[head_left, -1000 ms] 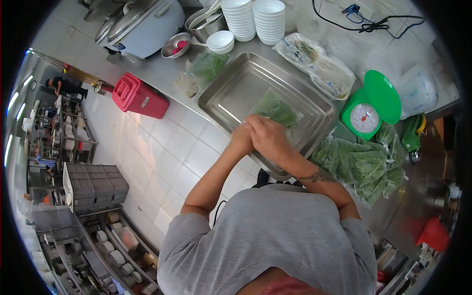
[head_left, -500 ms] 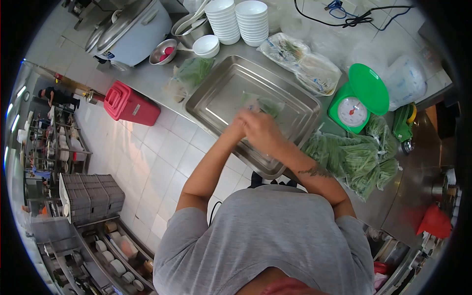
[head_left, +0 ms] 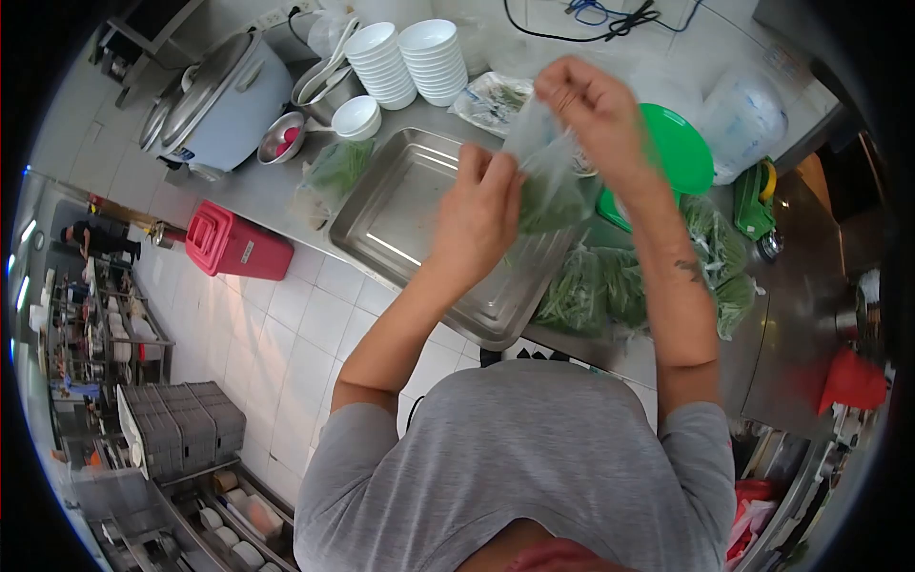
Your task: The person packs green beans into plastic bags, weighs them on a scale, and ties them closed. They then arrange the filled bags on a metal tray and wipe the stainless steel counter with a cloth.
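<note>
A clear plastic bag of green vegetables hangs above the right part of a metal tray. My left hand is closed on the bag's left edge near its top. Higher up and to the right, my right hand grips the upper end of the bag between thumb and fingers, slightly blurred. The greens sit in the bag's lower part. Behind my right forearm, a green kitchen scale is partly hidden, its dial mostly covered.
Several filled bags of greens lie right of the tray. Another bag of greens is on its left. Stacked white bowls, a small metal bowl and a large rice cooker stand at the back. A red bin is on the floor.
The bag has come up from the tray, and both hands have risen and moved apart. My right hand has gone up and right. The whole view has shifted slightly.
</note>
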`<action>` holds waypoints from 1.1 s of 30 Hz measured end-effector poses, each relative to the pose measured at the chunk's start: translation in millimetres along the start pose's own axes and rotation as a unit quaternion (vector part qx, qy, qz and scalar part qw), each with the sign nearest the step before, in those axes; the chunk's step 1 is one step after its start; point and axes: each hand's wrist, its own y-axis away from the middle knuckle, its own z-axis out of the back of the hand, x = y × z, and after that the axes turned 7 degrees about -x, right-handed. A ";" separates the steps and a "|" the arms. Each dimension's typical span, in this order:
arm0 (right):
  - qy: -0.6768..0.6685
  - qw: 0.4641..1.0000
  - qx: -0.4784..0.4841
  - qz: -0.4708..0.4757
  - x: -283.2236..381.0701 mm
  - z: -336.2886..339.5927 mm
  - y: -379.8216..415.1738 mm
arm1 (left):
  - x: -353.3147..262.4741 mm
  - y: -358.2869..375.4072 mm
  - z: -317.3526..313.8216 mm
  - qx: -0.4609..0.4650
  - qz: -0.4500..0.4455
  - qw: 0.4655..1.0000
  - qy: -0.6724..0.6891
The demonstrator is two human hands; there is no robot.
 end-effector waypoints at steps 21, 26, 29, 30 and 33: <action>0.236 0.970 -0.063 0.008 -28.0 120.5 29.4 | 11.3 -50.1 -147.8 0.016 -0.073 0.980 0.184; 0.225 0.967 -0.109 0.049 -25.3 130.1 42.8 | 36.7 -24.3 -108.2 0.066 -0.029 0.985 0.158; 0.231 0.964 -0.122 0.044 -25.9 135.0 49.1 | 54.7 -6.2 -93.1 0.076 -0.005 0.987 0.140; 0.238 0.962 -0.127 0.038 -25.5 135.2 51.0 | 59.2 -1.3 -87.7 0.081 0.005 0.988 0.134; 0.234 0.963 -0.130 0.019 -24.4 132.4 54.8 | 67.7 13.1 -70.6 0.100 0.023 0.989 0.110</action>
